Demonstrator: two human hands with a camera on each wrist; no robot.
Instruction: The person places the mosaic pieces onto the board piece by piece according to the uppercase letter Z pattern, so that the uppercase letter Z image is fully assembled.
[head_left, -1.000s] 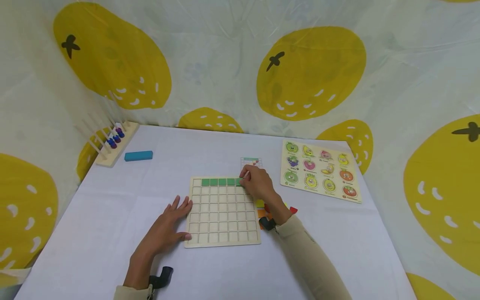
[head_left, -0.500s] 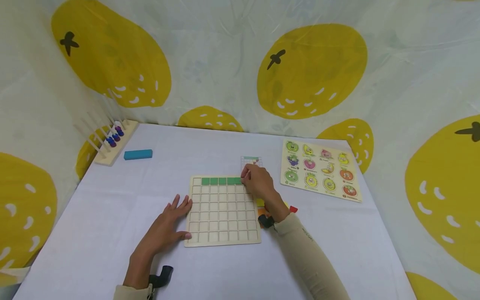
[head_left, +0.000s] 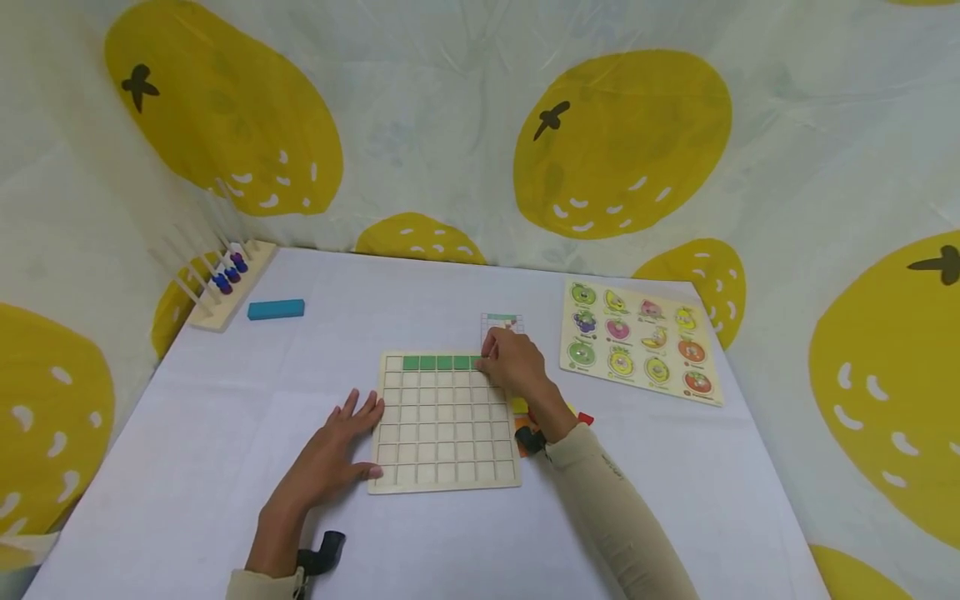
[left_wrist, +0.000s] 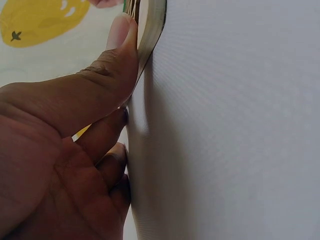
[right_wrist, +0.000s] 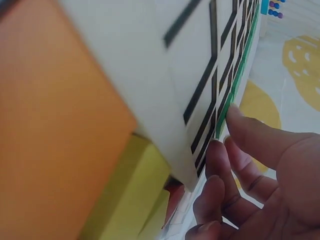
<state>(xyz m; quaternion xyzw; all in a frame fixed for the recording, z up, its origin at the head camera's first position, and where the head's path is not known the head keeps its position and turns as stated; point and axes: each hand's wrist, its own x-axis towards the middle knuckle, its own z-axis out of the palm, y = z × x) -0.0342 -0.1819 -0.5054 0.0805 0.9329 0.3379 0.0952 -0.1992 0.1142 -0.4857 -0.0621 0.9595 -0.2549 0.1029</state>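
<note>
A pale wooden grid board [head_left: 446,433] lies on the white cloth. Green square tiles [head_left: 445,363] fill several cells of its far row; the far-left cell is bare wood. My right hand [head_left: 517,364] is at the right end of that row. In the right wrist view, its thumb and fingertips pinch around the end green tile [right_wrist: 221,124]. My left hand [head_left: 330,460] lies spread along the board's left side, fingertips and thumb at the edge. The left wrist view shows the thumb [left_wrist: 120,37] against the board's rim.
Orange [right_wrist: 55,115], yellow [right_wrist: 125,190] and red [head_left: 586,419] pieces lie right of the board, partly under my right arm. A small pattern card [head_left: 501,320] sits beyond it. Farther out are a fruit puzzle board [head_left: 637,337], a blue block [head_left: 276,309] and a peg stand [head_left: 217,315].
The right fingertips shift slightly about the end of the green row, and the end tile now lines up with the row. The left hand stays in place.
</note>
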